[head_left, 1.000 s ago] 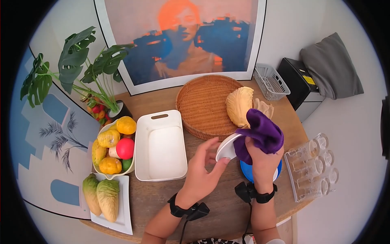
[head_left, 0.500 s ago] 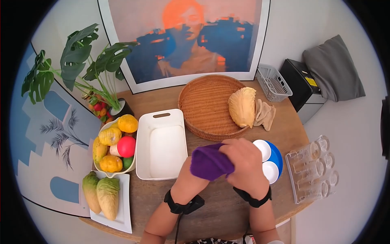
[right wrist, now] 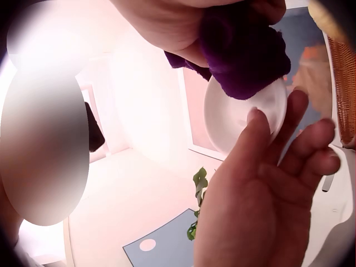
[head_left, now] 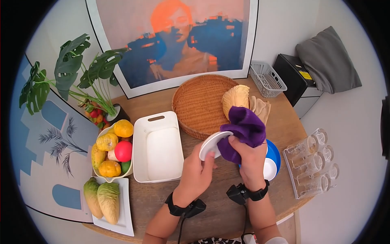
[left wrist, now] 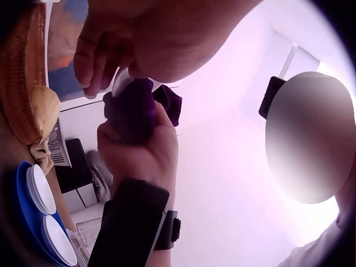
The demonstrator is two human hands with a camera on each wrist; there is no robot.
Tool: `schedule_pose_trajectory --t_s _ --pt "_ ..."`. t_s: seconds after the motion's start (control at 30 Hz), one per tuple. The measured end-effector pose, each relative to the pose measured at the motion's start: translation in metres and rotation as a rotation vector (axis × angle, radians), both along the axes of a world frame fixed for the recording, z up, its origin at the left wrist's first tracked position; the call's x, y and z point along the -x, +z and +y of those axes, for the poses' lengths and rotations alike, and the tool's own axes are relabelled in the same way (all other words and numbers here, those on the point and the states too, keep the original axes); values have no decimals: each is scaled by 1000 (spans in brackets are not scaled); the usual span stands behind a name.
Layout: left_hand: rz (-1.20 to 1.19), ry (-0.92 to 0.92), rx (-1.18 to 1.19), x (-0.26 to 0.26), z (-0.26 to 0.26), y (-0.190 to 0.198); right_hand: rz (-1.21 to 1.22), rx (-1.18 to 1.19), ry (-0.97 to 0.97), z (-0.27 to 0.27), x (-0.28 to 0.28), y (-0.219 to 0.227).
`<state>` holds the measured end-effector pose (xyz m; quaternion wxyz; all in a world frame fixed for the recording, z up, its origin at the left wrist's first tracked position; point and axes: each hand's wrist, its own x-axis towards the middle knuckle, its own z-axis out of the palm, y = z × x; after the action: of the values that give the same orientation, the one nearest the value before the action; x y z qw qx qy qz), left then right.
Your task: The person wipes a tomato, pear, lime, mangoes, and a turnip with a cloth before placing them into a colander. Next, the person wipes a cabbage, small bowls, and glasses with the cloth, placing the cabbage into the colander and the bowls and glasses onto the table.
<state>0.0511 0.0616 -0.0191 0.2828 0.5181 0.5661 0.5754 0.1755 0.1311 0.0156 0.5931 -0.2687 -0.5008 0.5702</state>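
Note:
Over the table's middle my left hand pinches a small white dish, tilted up, with the thumb inside it and the fingers behind. My right hand grips a bunched purple cloth. In the right wrist view the cloth overlaps the upper edge of the dish. Beneath and to the right, partly behind my right hand, a blue plate bears stacked white dishes in two piles.
Left of my hands stand a white bin, a bowl of fruit and a white plate with cabbages. Behind are a round wicker tray and a grey basket. Glass mugs stand in a rack at the right edge.
Half a second ago my hands were turned over together, the cloth covering the dish. Now they have turned back and the white dish shows again, farther left than a second ago.

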Motion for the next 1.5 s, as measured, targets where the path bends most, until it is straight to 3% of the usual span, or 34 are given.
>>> schedule_pose_trajectory --t_s 0.07,0.1,0.17,0.2,0.23,0.3,0.33,0.5,0.57,0.6,0.67,0.7,0.73,0.8,0.9,0.97,1.03,1.07,1.13,1.17,1.23,1.37,1.4,1.47,1.5 --pt "-88 5 109 8 -3 6 -87 -49 16 1 3 -4" --pt "20 11 130 12 -5 11 -87 -49 15 1 2 -6" --pt "128 17 150 15 -5 11 -498 -406 -167 1 -3 -10" --pt "328 55 50 16 -4 7 -560 -562 -249 7 -1 -14" --pt "525 97 -52 17 -4 2 -563 -564 -245 7 -1 -13" --pt "646 81 -119 21 -3 -12 -769 -929 -279 7 -1 -9" --pt "770 54 -185 22 -3 -15 -845 -971 -266 5 0 -9" --pt "754 64 -149 24 -3 -9 -874 -1020 -290 -1 7 -10" --pt "785 81 -85 23 -4 -5 -811 -908 -295 4 1 -12" --pt "652 98 -76 22 -3 -2 -812 -908 -294 3 -3 -10" --pt "517 116 -69 16 0 2 -508 -312 -111 -1 -11 -5" --pt "346 54 -87 12 1 3 -509 -315 -110 0 -9 -6" --pt "176 -7 -105 10 2 3 -287 -155 -40 2 -5 -9" --pt "139 -8 -119 7 3 -2 18 123 81 2 2 -10" --pt "71 -9 -96 6 3 -3 172 304 164 1 10 -12" --pt "43 -1 -60 10 1 0 155 296 181 5 11 -20" --pt "142 -43 49 16 -1 5 -162 0 -4 9 9 -27" --pt "141 -44 50 16 -2 5 -163 0 -5 10 6 -26" --pt "394 27 112 17 -5 3 -542 -557 -207 12 1 -23" --pt "391 32 113 20 -5 -5 -543 -558 -202 10 1 -19" --pt "756 -9 -167 25 -3 -18 -886 -993 -232 4 5 -12" --pt "680 15 -240 27 -1 -4 -909 -1022 -227 -6 16 -17" --pt "764 21 -156 29 -2 -4 -909 -1019 -230 -4 15 -18" --pt "843 29 -69 29 -3 -1 -732 -875 -350 3 11 -21" --pt "641 73 -51 25 -2 4 -735 -876 -346 1 8 -21"
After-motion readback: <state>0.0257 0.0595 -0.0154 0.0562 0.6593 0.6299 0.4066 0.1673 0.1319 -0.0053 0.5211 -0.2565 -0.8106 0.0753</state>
